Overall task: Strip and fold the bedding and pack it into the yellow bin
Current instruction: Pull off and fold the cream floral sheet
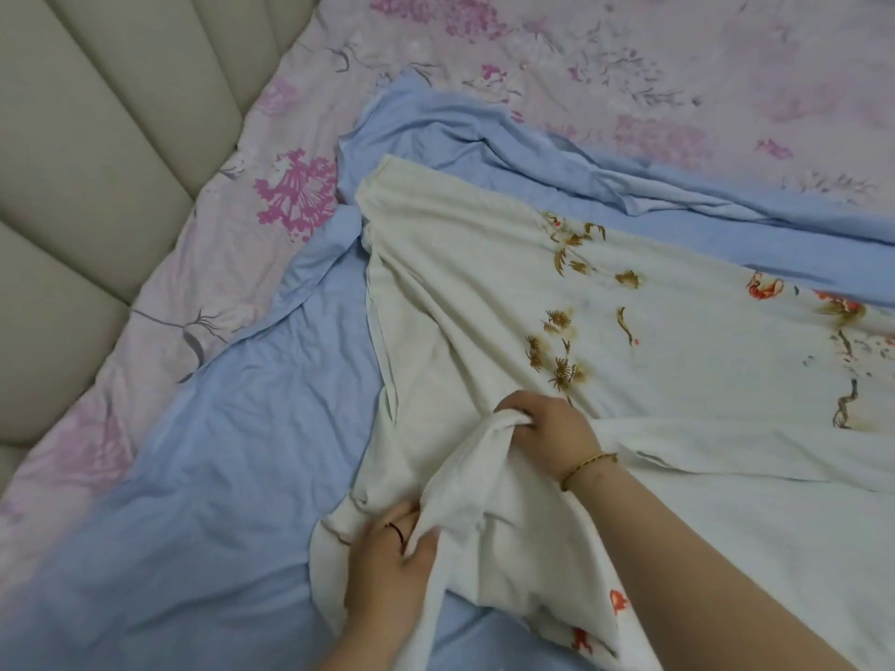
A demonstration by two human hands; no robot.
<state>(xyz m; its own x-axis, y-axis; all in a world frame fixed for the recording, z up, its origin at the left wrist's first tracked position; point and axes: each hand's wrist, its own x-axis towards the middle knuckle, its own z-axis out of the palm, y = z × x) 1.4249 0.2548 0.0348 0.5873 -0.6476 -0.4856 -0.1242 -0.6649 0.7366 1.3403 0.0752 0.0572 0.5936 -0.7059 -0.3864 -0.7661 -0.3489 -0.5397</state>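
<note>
Gripping edge of white sheet [484,293], left hand [387,569] and right hand [547,433] fingers curled tight, blue sheet [218,452] beneath

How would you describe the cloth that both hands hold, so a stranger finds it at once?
From the beige padded headboard, cross the pink floral sheet, then the plain blue sheet. On top lies the white cloth; only it bears brown and orange-red prints.

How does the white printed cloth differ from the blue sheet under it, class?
The white printed cloth bears orange and brown prints; the blue sheet is plain. The left hand and right hand grip and bunch the white printed cloth; the blue sheet lies spread beneath it. Both are creased.
</note>
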